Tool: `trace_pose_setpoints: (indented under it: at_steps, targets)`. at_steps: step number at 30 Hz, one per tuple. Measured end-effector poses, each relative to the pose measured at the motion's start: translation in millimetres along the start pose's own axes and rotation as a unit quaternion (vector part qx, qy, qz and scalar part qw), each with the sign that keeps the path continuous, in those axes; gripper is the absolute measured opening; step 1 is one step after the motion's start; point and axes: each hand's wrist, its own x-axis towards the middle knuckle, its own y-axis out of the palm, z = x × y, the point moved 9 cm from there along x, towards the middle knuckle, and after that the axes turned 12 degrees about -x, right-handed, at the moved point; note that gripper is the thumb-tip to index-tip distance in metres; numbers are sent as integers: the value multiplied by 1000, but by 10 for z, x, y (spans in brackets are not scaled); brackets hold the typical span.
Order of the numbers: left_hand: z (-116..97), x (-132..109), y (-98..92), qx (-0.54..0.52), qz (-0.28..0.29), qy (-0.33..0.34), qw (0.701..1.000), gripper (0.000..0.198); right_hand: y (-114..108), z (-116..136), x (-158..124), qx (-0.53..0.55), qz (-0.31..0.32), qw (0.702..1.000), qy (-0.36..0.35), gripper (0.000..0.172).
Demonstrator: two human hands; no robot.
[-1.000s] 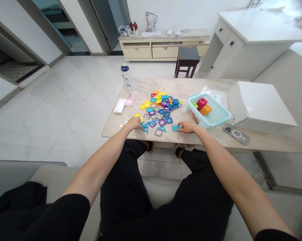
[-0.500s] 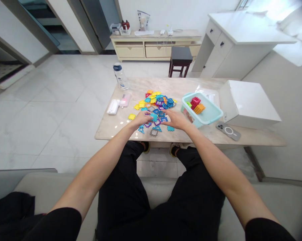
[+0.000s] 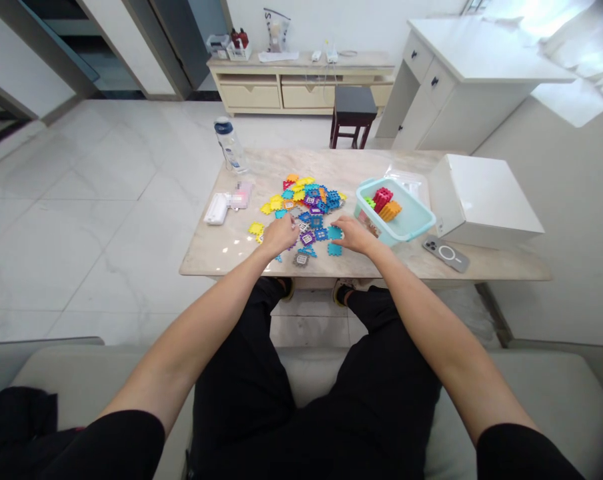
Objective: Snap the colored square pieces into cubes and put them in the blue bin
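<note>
Left hand (image 3: 280, 235) curled over the tiles (image 3: 312, 201) heaped mid-table; fingertips hidden, can't tell if it holds any. Lower tiles covered, small markings unreadable. Right hand (image 3: 354, 235) half open, thumb and fingers gripping 1 teal tile (image 3: 335, 232); 1 loose tile (image 3: 334, 250) just nearer. Tub (image 3: 420, 232) partly behind right hand.

Could not make out the grip of the left hand (image 3: 280, 235) or the covered tiles (image 3: 260, 238). Saw the upper teal tile (image 3: 334, 233) only partly past the right hand (image 3: 352, 236). Could not read the bottle (image 3: 231, 148) label. Lost the dark cloth (image 3: 16, 427) past the left edge.
</note>
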Motion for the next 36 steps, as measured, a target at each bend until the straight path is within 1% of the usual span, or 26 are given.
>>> trace_pose_setpoints:
  at_steps: [3,6,9,15,19,25,36]
  targets:
    - [114,9,-89,60,-7,-3,998,34,204,-132,-16,-19,57,998,27,58]
    - [207,19,-138,98,0,-8,995,35,335,-146,-31,-25,88,995,36,61]
    - [268,17,-181,121,4,-11,993,35,418,-107,-46,-42,103,993,34,59]
    - [320,20,-223,135,9,-10,991,36,516,-32,-54,-59,109,992,33,56]
    - [333,38,-216,131,11,-8,991,35,541,19,-57,-77,116,990,25,57]
    - [342,57,-201,125,16,-7,992,36,519,60,-65,-85,117,989,23,57]
    - [387,81,-166,143,25,-5,989,36,543,44,-88,-107,127,985,33,60]
